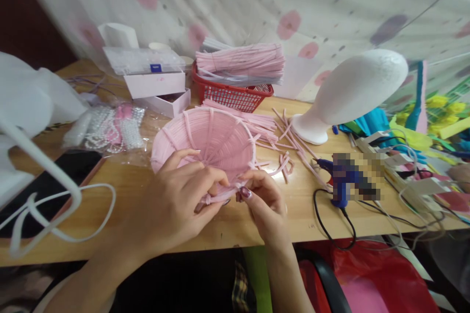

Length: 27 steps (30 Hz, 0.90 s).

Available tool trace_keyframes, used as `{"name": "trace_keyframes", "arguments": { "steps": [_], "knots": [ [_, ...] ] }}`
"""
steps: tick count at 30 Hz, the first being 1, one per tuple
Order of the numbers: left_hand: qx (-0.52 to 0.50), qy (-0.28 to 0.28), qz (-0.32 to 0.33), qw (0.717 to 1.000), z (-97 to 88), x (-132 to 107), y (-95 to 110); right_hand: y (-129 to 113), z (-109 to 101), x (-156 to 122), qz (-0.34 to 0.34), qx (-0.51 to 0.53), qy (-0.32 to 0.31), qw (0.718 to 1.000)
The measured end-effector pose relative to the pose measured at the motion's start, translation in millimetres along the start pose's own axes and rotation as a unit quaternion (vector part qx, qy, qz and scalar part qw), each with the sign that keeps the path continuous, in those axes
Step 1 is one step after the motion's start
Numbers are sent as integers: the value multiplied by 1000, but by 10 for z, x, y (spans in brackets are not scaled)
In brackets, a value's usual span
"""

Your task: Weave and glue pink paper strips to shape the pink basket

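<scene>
your left hand (176,200) comes in from the lower left, forearm angled up and to the right, back of the hand toward you. its fingers curl inward and its fingertips pinch closed at the grip. your right hand (262,200) rises from below on a near-upright forearm, fingers bent, thumb and forefinger pinched shut just right of that grip. the two hands nearly touch at the fingertips.

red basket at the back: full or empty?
Full. The red basket is heaped above its rim with a bundle of pink strips, lying flat across the top. What lies underneath cannot be seen.
</scene>
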<state>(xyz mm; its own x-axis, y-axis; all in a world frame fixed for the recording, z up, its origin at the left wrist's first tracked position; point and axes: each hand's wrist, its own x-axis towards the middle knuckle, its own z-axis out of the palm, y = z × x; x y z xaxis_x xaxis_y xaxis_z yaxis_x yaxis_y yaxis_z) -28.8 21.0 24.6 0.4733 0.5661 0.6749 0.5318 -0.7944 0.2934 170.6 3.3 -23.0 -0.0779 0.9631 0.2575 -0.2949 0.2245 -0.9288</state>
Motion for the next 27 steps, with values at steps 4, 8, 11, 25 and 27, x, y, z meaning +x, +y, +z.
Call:
{"name": "trace_keyframes", "arguments": {
  "steps": [4, 8, 11, 25, 27],
  "knots": [
    [-6, -5, -18, 1000, 2, -6, -8, 51, 13, -4, -4, 19, 10, 1000],
    [-18, 3, -30, 999, 3, 9, -16, 88, 17, -9, -19, 18, 16, 1000],
    [-18, 5, -43, 999, -13, 36, -11, 126, 21, -16, -34, 1, 20, 999],
    [-25, 1, -54, 998, -35, 2, -59, 175, 73, -39, -70, -27, 20, 997],
    [-18, -16, -51, 998, -47, 9, -53, 176, 87, -41, -73, -43, 33, 996]
  ]
}}
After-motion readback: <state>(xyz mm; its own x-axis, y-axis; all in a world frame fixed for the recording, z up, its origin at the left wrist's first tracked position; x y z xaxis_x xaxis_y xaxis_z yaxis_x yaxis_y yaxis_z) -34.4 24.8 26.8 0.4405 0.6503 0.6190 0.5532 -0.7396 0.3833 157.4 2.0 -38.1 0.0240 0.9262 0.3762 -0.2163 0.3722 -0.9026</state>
